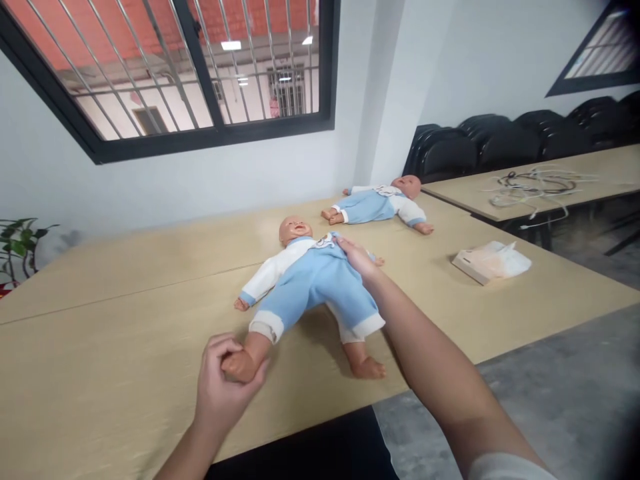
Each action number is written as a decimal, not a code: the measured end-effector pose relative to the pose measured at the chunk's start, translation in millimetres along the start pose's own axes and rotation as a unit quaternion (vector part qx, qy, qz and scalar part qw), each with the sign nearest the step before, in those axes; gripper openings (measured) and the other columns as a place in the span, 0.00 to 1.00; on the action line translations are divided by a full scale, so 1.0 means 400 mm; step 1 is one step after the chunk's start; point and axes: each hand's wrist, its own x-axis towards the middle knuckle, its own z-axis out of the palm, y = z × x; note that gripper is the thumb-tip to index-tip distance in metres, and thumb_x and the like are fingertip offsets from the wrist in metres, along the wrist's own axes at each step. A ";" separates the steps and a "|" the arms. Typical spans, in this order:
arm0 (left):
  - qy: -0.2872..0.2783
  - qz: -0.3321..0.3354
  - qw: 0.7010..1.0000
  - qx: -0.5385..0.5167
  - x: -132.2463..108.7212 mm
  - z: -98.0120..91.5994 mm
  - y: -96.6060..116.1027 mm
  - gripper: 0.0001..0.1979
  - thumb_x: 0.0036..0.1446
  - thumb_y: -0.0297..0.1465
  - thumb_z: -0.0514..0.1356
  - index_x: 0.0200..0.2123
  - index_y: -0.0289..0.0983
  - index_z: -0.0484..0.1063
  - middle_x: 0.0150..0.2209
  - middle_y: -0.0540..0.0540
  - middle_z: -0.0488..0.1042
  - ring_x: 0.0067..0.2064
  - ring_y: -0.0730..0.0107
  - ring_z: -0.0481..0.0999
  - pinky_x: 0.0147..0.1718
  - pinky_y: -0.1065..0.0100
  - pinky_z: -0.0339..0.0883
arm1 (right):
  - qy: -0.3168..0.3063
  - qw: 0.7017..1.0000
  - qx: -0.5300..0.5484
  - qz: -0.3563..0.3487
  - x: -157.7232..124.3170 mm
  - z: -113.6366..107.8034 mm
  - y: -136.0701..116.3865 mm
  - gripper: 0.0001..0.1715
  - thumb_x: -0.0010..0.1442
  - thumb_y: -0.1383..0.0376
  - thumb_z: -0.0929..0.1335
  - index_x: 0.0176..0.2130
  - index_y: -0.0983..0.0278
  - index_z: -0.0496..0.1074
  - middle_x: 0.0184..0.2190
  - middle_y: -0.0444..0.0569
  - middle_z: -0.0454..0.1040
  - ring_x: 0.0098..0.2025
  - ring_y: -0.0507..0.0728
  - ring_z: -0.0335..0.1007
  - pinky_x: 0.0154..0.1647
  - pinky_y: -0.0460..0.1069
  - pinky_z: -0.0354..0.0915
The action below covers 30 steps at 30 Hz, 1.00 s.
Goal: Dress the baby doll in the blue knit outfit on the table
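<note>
Barred window [213,127], white wall [240,177], black chairs [450,152], grey floor [565,333]

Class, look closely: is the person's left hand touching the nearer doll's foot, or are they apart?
Touching. The head view shows the left hand curled around the foot of the nearer doll, skin against it.

plant [19,243]: cut off, left | window [215,131]: cut off, top | chest print [325,241] on near doll [320,277]: too small
</note>
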 end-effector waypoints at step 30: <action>-0.322 -0.200 0.805 -0.456 0.492 0.333 -0.031 0.29 0.44 0.50 0.75 0.42 0.36 0.78 0.38 0.43 0.82 0.36 0.63 0.80 0.39 0.65 0.71 | -0.148 0.987 -0.002 -0.058 -0.085 0.051 -0.090 0.26 0.52 0.45 0.74 0.29 0.60 0.63 0.25 0.40 0.60 0.27 0.52 0.53 0.30 0.47 0.55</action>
